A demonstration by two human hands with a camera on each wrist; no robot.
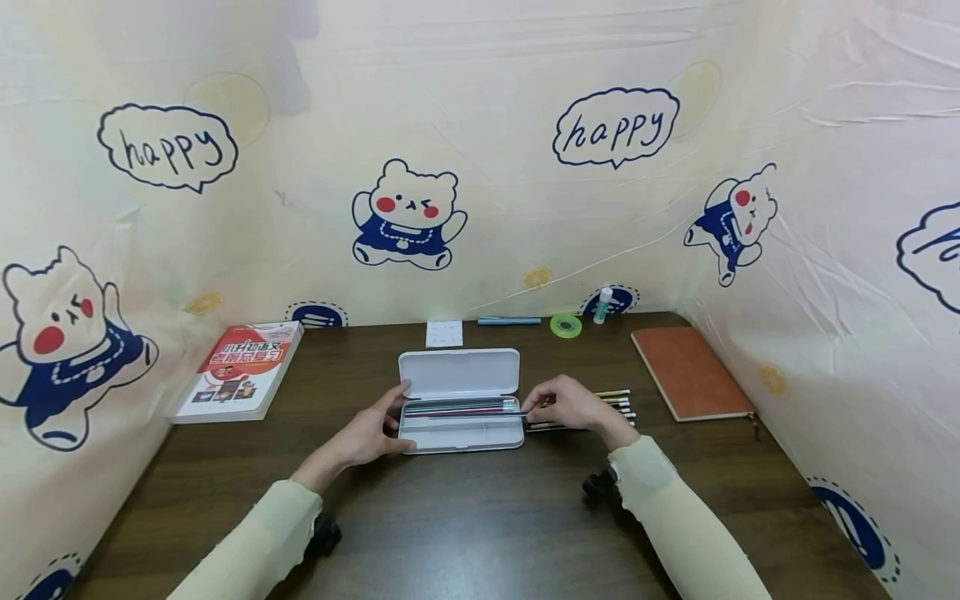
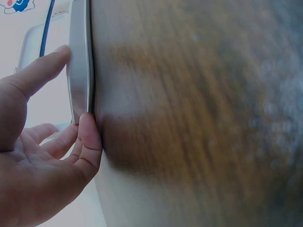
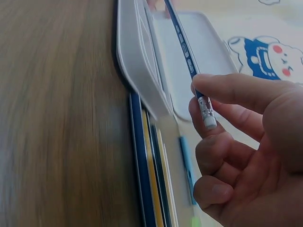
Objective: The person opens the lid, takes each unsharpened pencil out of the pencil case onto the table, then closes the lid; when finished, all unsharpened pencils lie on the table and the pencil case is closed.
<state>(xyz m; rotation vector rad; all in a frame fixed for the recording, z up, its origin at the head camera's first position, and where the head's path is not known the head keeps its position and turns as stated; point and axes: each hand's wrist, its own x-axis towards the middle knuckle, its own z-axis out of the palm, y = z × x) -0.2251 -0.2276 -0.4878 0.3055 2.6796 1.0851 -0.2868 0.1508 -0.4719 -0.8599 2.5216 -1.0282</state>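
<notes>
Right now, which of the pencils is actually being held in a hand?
The dark blue pencil over the open pencil case, pinched by the right hand; the others lie loose on the table.

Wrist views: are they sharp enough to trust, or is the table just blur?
Left wrist: table smeared, left hand and pencil case edge fairly sharp. Right wrist: table soft, pencil in right hand readable. Head: sharp, wide-angle bowing.

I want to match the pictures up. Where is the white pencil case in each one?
Head: the pencil case lies open at table centre, between the hands.
Left wrist: its edge stands at upper left, touched by the left hand.
Right wrist: it runs along the top middle, beside the right hand, which pinches a pencil.
Shared landmark: the brown table.
</notes>
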